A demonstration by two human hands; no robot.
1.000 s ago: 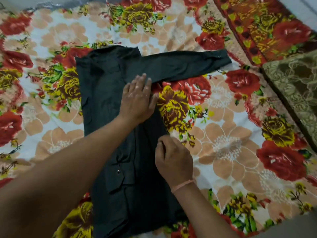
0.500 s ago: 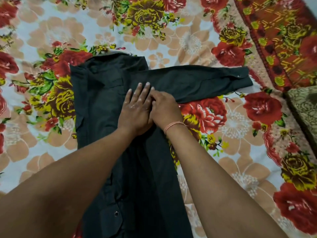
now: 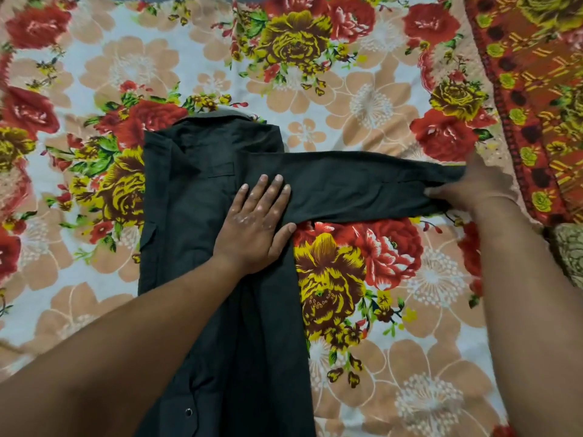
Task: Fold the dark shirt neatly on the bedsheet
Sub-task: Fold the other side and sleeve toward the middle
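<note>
The dark shirt (image 3: 195,216) lies on the flowered bedsheet (image 3: 362,89), folded into a long narrow strip with its collar at the far end. One sleeve (image 3: 356,187) stretches out flat to the right across the sheet. My left hand (image 3: 255,222) presses flat, fingers spread, on the shirt where the sleeve meets the body. At the sleeve's far end my right hand (image 3: 470,187) pinches the cuff between fingers and thumb.
A red and orange patterned border (image 3: 533,99) of the sheet runs along the right side. A brownish patterned cloth (image 3: 571,250) shows at the right edge. Bedsheet spreads on all sides of the shirt.
My right hand has moved from beside the left hand out along the sleeve to the cuff and gripped it. The left hand stays pressed on the shirt.
</note>
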